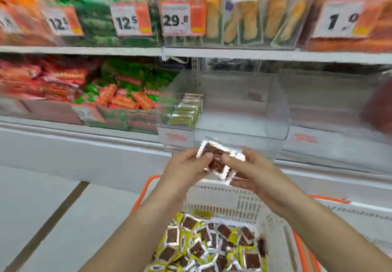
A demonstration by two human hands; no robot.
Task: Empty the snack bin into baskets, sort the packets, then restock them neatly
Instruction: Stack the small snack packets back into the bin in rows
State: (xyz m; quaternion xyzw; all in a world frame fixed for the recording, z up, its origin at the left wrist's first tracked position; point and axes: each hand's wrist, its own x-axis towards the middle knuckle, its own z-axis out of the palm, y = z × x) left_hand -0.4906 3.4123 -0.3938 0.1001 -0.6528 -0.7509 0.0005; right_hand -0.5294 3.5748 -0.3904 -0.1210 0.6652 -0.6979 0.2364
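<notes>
My left hand [186, 166] and my right hand [252, 171] together hold a small stack of brown snack packets with silver edges [218, 159], thumbs pressed on top, just in front of the clear plastic snack bin [282, 123]. At the bin's left side stands a short row of yellow-green packets on edge [186, 110]; the rest of the bin looks bare. Below my arms a white basket [233, 201] with orange handles holds several loose packets, brown and yellow [210, 248].
Shelves above carry green and orange snack bags with price tags [127, 20]. A box of red and green packets [118, 102] sits left of the bin. A second white basket rim [360, 214] shows at right. Grey floor lies at left.
</notes>
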